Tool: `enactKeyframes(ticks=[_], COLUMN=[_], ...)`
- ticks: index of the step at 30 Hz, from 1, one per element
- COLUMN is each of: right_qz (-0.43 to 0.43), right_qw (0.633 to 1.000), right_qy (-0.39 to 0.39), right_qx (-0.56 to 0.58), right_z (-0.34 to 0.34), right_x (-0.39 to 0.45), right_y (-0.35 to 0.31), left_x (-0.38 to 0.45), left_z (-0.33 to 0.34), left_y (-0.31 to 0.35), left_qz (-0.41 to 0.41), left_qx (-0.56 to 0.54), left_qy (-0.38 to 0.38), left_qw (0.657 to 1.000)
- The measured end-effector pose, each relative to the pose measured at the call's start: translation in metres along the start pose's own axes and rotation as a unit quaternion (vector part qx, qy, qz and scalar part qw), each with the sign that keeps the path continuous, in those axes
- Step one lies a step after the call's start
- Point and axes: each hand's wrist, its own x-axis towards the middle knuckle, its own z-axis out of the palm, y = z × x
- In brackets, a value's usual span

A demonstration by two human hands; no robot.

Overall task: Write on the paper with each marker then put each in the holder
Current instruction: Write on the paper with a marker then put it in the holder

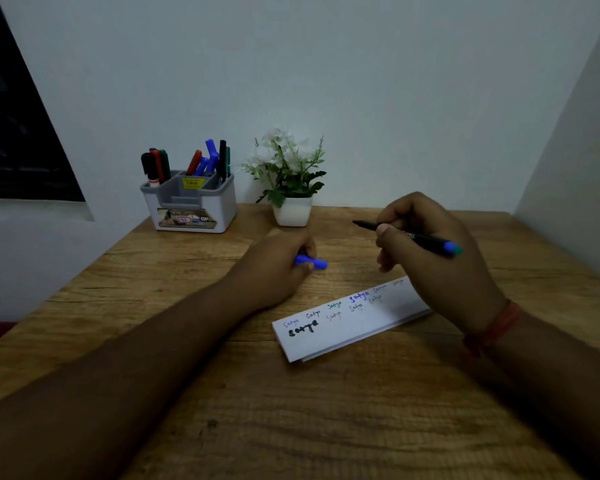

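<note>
Right hand pinches uncapped black marker mid-barrel at right of centre above paper, left hand closed on its blue cap (light, rigid, slick plastic), holder upper left on worktop.

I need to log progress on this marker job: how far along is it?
Well along. Done: the paper carries about ten written words in several colours, and the holder already has around nine markers. In hand: the right hand holds an uncapped marker; the left hand holds its blue cap. Left: whether it has written yet is unclear; cap it, then put it in the holder.
</note>
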Motion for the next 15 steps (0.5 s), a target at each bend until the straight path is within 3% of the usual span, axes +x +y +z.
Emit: enactKeyframes(ticks=[7, 15], right_qz=[0.038, 0.076], right_qw=[0.999, 0.993], right_qy=[-0.010, 0.009], right_qx=[0.007, 0.092], right_z=[0.001, -0.001], right_x=[0.001, 0.006], right_y=[0.003, 0.009], left_x=[0.000, -0.002], left_z=[0.000, 0.003], left_y=[0.001, 0.008], left_qz=[-0.004, -0.014], left_qx=[0.029, 0.092], left_qy=[-0.012, 0.024], left_qw=[0.999, 0.995])
